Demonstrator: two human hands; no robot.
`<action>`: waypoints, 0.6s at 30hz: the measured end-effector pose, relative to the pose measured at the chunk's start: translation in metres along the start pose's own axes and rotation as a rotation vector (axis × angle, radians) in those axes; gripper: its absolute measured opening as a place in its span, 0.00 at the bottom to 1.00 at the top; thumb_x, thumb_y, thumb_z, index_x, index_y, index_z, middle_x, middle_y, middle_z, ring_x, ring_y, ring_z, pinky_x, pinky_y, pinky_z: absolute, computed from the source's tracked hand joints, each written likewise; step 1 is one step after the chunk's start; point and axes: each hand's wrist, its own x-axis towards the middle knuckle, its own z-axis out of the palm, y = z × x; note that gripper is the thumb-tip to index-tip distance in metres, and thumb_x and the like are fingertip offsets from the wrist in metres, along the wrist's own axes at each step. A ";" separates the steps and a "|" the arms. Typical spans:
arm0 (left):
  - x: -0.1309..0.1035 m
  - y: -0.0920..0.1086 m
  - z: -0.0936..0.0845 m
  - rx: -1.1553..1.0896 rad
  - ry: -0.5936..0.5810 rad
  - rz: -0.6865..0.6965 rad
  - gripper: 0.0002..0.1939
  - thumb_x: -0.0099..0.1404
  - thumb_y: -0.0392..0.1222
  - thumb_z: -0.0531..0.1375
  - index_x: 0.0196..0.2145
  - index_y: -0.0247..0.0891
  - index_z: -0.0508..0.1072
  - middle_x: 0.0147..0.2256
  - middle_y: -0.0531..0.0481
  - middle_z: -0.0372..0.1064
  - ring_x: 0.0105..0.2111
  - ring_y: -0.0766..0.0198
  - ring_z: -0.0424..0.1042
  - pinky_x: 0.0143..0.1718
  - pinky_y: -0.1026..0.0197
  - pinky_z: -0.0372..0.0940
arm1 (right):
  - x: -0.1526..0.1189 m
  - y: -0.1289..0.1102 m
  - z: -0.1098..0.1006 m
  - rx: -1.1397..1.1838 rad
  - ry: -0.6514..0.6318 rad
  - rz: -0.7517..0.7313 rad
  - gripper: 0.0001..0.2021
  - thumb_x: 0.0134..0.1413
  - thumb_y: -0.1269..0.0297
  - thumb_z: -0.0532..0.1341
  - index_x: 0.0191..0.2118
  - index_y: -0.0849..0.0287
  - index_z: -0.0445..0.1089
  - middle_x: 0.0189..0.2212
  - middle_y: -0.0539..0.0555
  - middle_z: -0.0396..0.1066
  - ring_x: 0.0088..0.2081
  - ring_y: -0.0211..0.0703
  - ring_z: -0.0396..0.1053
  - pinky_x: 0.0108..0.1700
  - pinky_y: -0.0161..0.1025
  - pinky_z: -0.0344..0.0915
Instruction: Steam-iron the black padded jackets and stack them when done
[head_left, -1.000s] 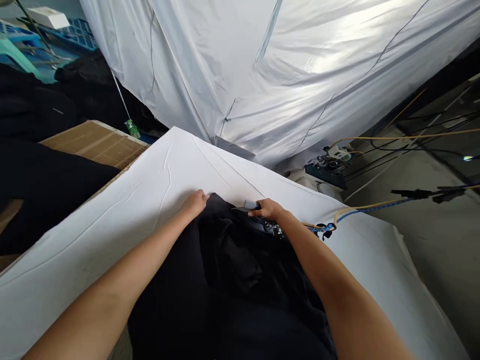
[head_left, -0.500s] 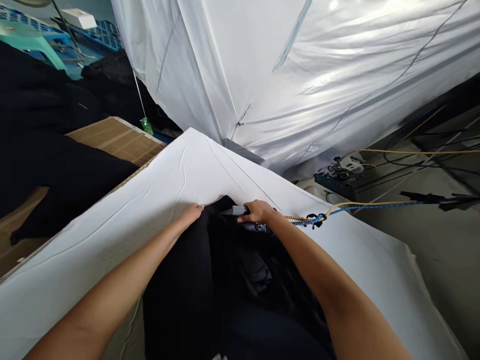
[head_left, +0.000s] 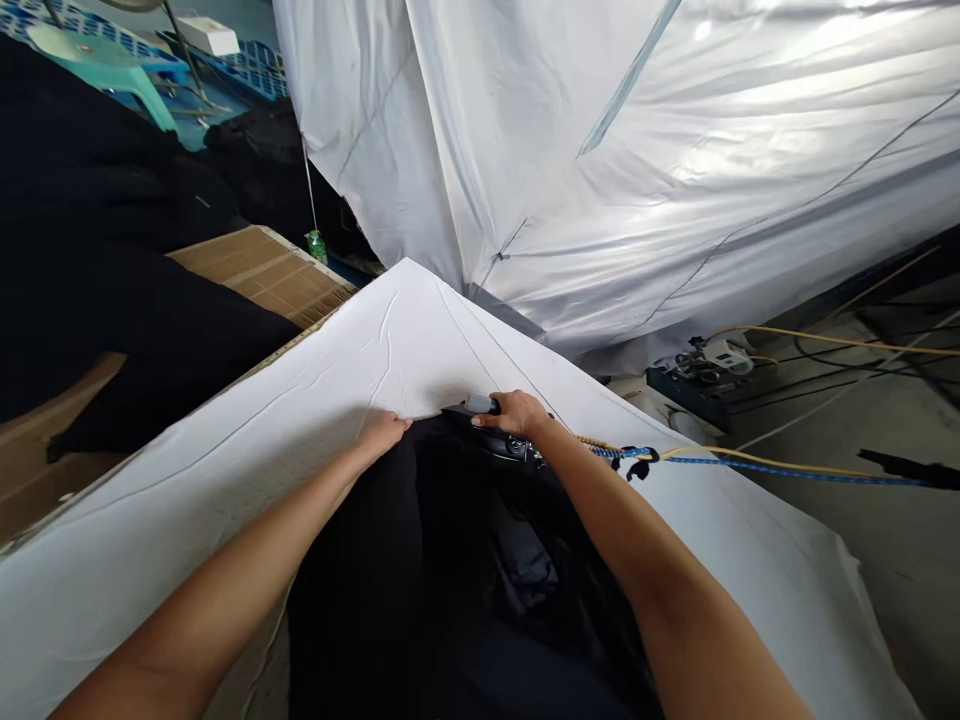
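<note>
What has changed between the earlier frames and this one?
Relative to the white cloth-covered table, both hands have moved left: the right hand with the black iron with a grey-fronted handle, and the left hand. The view has swung left too. The right hand still grips the iron; the left hand stays at the edge of the black fabric.

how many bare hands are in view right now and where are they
2: the left hand at the far edge of the black cloth, and the right hand around the handle of the iron. I see no others.
</note>
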 end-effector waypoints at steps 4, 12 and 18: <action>0.000 0.005 -0.009 -0.001 -0.023 -0.013 0.11 0.57 0.45 0.53 0.23 0.36 0.69 0.25 0.47 0.71 0.29 0.60 0.71 0.26 0.64 0.58 | 0.000 -0.004 -0.005 -0.059 -0.056 -0.085 0.33 0.40 0.31 0.50 0.41 0.53 0.70 0.33 0.55 0.72 0.36 0.48 0.69 0.31 0.35 0.56; 0.003 0.003 -0.015 0.249 0.050 0.046 0.14 0.56 0.49 0.53 0.32 0.39 0.72 0.38 0.42 0.72 0.39 0.53 0.70 0.31 0.60 0.59 | -0.014 -0.002 -0.006 -0.091 -0.155 -0.163 0.31 0.33 0.33 0.58 0.44 0.43 0.69 0.32 0.49 0.73 0.37 0.47 0.69 0.31 0.34 0.56; 0.001 -0.005 -0.016 0.199 0.133 0.036 0.16 0.63 0.47 0.44 0.35 0.39 0.69 0.37 0.44 0.72 0.38 0.57 0.70 0.34 0.61 0.60 | -0.016 -0.009 -0.002 -0.064 -0.158 -0.156 0.31 0.33 0.31 0.55 0.40 0.46 0.70 0.32 0.50 0.73 0.36 0.46 0.69 0.31 0.34 0.57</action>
